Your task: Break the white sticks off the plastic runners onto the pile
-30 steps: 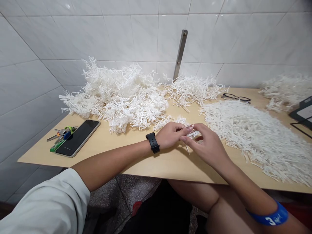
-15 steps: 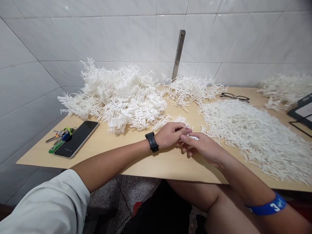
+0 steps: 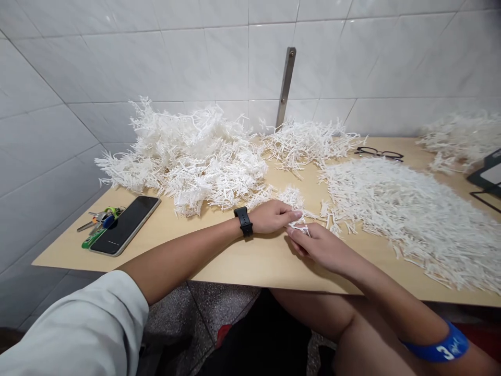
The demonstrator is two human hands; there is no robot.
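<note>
Near the front middle of the table, my left hand [image 3: 270, 216] is closed, thumb against the fingers, on a thin white branched plastic piece. My right hand [image 3: 319, 245] lies just beside it, its thumb and fingers pinching white branched plastic pieces [image 3: 300, 228] that show between the two hands. Where one piece ends and another begins I cannot make out. A small cluster of similar white pieces [image 3: 291, 197] lies right behind my left hand, and several loose ones [image 3: 332, 222] lie beyond my right hand.
A tall tangled heap of white branched pieces [image 3: 195, 156] fills the back left. A smaller heap [image 3: 309, 141] lies near the metal bar [image 3: 287, 86]. Short white pieces [image 3: 410, 219] spread over the right. Glasses [image 3: 379, 153], a phone [image 3: 126, 225] and keys [image 3: 94, 220] lie on the table [image 3: 235, 266].
My hands have drawn slightly apart, and more of the white pieces shows between them. My right fingers have curled in, and the loose pieces beyond my right hand are more visible.
</note>
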